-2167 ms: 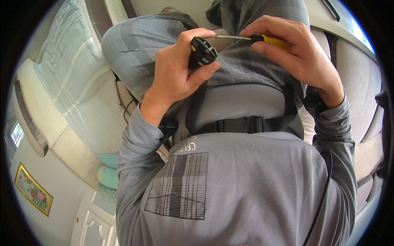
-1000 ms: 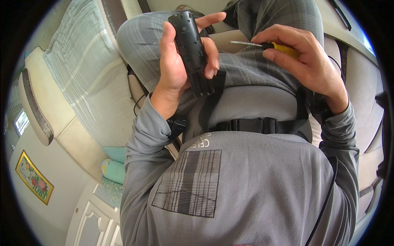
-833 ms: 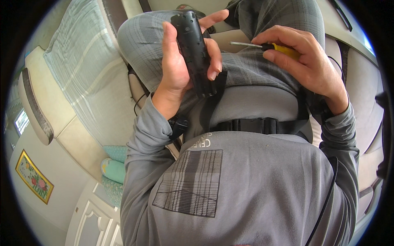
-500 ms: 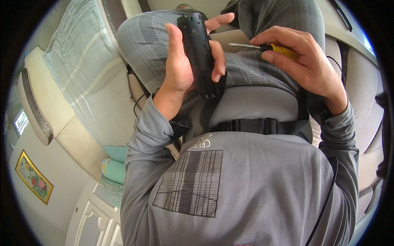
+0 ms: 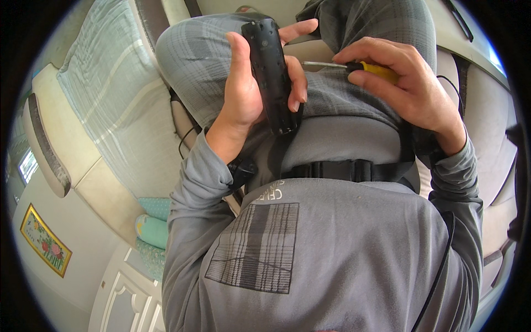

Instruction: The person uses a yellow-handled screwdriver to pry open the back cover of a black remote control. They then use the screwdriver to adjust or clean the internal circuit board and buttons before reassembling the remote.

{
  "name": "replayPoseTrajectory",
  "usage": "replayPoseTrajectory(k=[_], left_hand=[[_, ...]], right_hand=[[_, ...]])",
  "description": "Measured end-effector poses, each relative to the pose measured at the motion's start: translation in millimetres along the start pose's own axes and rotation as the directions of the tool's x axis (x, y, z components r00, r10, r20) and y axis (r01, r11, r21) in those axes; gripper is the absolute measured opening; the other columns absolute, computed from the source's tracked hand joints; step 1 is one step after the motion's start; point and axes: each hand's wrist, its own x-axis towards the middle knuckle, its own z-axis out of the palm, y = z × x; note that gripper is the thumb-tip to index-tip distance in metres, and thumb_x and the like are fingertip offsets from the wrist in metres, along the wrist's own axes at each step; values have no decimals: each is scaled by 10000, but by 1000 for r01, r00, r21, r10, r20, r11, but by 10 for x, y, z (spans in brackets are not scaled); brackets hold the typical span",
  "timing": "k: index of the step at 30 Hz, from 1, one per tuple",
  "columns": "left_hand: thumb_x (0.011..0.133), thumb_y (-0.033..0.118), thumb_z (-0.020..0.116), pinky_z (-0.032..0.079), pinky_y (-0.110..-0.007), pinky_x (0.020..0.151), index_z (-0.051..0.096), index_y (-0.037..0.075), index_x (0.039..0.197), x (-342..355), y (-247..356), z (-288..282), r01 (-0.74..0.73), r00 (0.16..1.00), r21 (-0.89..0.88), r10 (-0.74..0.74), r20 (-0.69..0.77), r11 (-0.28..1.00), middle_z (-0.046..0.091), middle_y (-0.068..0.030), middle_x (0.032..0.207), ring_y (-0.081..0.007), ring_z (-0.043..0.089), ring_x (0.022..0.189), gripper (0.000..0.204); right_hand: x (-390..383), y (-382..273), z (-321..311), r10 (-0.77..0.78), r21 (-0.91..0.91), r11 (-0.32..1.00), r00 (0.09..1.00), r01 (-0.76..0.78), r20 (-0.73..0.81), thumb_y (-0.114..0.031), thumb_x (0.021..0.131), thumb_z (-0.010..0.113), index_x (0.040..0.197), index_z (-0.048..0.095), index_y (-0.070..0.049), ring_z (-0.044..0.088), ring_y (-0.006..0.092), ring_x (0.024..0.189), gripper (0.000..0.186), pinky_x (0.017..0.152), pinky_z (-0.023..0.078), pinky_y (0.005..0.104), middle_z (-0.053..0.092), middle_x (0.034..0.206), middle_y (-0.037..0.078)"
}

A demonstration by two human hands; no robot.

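My left hand (image 5: 249,83) grips a long black plastic device (image 5: 268,74), held lengthwise with a small-holed face upward, thumb along one side, forefinger stretched out past it. To its right, my right hand (image 5: 406,91) holds a screwdriver (image 5: 376,71) with a yellow and black handle, its thin metal shaft pointing left toward the middle fingers of my left hand; I cannot tell whether the tip touches. Both hands are above my lap in grey plaid trousers (image 5: 354,94), where a black belt with a buckle (image 5: 340,170) crosses.
I sit on a pale padded seat (image 5: 487,122). At the left are a pale sofa (image 5: 52,105) with a grey-blue cover (image 5: 110,83), turquoise cushions (image 5: 152,227), a framed flower picture (image 5: 45,240) and a white door (image 5: 124,293). A black elongated object (image 5: 459,19) lies at top right.
Since the earliest frame the device has turned from end-on to lengthwise, away from the screwdriver. More recently it has shifted slightly right, while the screwdriver has moved slightly left, narrowing the gap.
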Motion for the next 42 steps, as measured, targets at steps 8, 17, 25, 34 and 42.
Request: replayPoseTrajectory(k=[8,17,25,34,42], left_hand=[[994,770,224,477,-249,475,537,-88,1435,-2,30,-7,17,1000,-20,-17,-17,1000,630,-97,602,-140,566,464,1014],[1004,737,221,475,-247,477,555,-83,1423,-7,49,41,9,1000,57,-7,-29,998,616,-88,584,-132,563,464,979],[1074,525,525,504,-230,554,619,9,1286,-8,7,12,-77,997,92,74,36,993,623,-32,731,-99,611,608,565],[947,95,790,541,-246,615,536,52,1241,-1,-68,147,6,995,210,15,-98,978,634,-7,908,-94,631,711,391],[925,18,791,531,-210,630,529,48,1284,-10,-96,244,-61,986,535,133,-97,842,634,15,956,-44,615,745,446]], right_hand=[[10,0,41,-6,1,1000,1000,6,-25,-126,1018,646,1229,675,18,702,277,925,257,868,576,351,703,1108,183],[24,57,50,-42,9,999,998,43,-50,-146,1048,596,1231,653,17,660,234,837,251,778,547,320,684,1042,161],[-24,25,71,219,272,945,969,-180,-119,-239,1049,604,1207,625,-19,437,74,700,272,629,357,250,526,856,5],[59,-6,147,416,421,851,892,-313,-178,-374,1033,652,1201,700,-55,401,2,541,364,488,279,195,527,684,-58],[169,22,164,445,516,787,891,-338,-94,-322,1025,673,1138,735,-47,441,-6,503,304,461,313,168,691,755,-2]])
